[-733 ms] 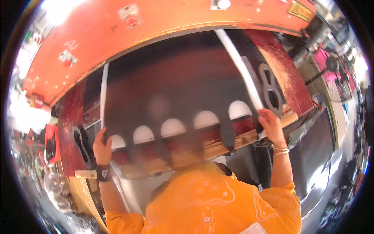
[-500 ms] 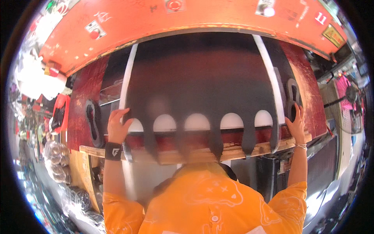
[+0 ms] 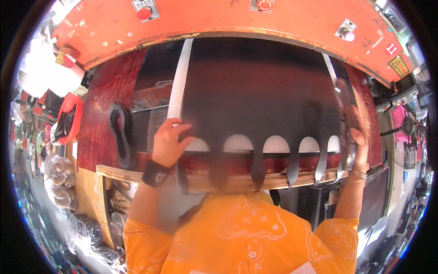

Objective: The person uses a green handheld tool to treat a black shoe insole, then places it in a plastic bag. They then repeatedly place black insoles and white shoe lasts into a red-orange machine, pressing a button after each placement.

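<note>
A wide black sheet (image 3: 255, 100) lies on the machine bed, its near edge cut into rounded scallops with narrow tongues hanging over the wooden rail. White material (image 3: 181, 77) shows along its left side and through the scallops. My left hand (image 3: 168, 142) rests at the sheet's near left corner, fingers apart. At the right edge, my right hand (image 3: 360, 141) grips a dark sole-shaped cutting die (image 3: 347, 132), tilted and smeared by motion. A second sole-shaped die (image 3: 120, 134) lies on the red board at the left.
An orange machine beam (image 3: 205, 20) with buttons crosses the far side. The wooden rail (image 3: 132, 175) edges the bed in front of me. Clear bags (image 3: 59, 180) hang or are stacked at the left; a red container (image 3: 69, 118) stands behind them. A fan (image 3: 404, 123) is at the right.
The sheet appears further right in view. My right hand has taken hold of the right-hand die, which is now raised and tilted. My left hand stays by the sheet's left corner.
</note>
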`<control>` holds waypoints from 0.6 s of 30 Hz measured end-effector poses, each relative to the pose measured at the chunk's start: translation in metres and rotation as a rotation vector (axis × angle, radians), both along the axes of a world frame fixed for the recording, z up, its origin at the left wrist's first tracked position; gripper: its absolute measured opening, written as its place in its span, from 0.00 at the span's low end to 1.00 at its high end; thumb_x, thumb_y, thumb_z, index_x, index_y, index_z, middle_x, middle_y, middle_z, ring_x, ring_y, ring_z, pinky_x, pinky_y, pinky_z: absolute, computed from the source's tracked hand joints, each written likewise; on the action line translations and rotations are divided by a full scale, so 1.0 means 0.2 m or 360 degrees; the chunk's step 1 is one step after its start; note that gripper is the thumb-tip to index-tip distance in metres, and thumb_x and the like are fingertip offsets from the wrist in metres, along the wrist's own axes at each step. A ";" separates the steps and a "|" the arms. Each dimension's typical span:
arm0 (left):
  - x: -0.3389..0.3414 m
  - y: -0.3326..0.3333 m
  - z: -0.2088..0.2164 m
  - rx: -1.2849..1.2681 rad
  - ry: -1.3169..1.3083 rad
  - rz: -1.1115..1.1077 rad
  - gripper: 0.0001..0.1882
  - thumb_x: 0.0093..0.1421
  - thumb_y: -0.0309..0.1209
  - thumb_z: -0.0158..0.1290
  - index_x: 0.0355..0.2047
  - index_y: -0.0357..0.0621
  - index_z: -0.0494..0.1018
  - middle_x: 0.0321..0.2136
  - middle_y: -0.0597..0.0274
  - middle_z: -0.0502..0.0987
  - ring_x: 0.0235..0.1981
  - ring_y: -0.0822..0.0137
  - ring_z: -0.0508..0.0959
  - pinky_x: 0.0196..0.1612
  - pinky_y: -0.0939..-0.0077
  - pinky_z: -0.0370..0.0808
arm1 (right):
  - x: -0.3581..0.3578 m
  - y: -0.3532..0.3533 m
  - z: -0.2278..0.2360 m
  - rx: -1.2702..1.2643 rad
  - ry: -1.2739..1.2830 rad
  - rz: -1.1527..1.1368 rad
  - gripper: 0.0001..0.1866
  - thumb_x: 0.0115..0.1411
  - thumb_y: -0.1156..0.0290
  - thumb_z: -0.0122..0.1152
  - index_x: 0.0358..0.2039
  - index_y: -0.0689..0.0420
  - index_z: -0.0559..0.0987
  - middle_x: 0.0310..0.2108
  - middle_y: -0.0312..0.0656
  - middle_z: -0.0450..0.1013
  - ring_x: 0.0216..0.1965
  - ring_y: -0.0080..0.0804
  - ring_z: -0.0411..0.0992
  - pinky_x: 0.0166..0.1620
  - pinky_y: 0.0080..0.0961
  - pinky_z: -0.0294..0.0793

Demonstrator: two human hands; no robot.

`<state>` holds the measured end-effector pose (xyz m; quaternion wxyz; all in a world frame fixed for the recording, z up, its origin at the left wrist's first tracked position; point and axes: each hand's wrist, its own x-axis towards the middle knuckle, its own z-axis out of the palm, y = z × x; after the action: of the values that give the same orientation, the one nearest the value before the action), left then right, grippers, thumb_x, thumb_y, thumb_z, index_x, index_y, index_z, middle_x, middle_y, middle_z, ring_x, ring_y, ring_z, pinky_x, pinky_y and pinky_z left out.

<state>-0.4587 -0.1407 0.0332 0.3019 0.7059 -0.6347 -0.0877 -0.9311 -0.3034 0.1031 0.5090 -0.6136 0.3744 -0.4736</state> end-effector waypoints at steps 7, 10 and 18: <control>0.05 0.00 -0.02 -0.0022 0.0167 -0.0076 0.16 0.43 0.31 0.65 0.35 0.48 0.79 0.41 0.63 0.74 0.41 0.57 0.77 0.37 0.65 0.76 | 1.12 0.13 -0.04 -0.0432 0.0710 0.0564 0.35 0.42 0.69 0.69 0.55 0.49 0.73 0.58 0.49 0.65 0.58 0.42 0.64 0.59 0.36 0.62; 0.05 0.00 -0.03 -0.0201 0.0107 -0.0039 0.17 0.41 0.30 0.67 0.34 0.45 0.79 0.40 0.61 0.75 0.38 0.58 0.76 0.39 0.67 0.75 | 1.46 0.12 -0.14 -0.0860 0.1030 0.0480 0.31 0.42 0.62 0.68 0.51 0.43 0.75 0.57 0.52 0.65 0.55 0.53 0.64 0.56 0.45 0.64; 0.07 -0.02 -0.07 -0.0292 0.0138 0.0014 0.16 0.37 0.30 0.68 0.30 0.46 0.78 0.39 0.64 0.76 0.43 0.57 0.73 0.46 0.62 0.68 | 1.84 0.13 -0.27 -0.0955 0.1655 0.0099 0.34 0.42 0.57 0.67 0.54 0.42 0.72 0.60 0.52 0.58 0.58 0.62 0.55 0.55 0.57 0.58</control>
<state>-0.4448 -0.1439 0.0192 0.3928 0.6736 -0.6234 -0.0585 -0.5625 -0.2781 0.0484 0.0773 -0.8924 0.4061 -0.1811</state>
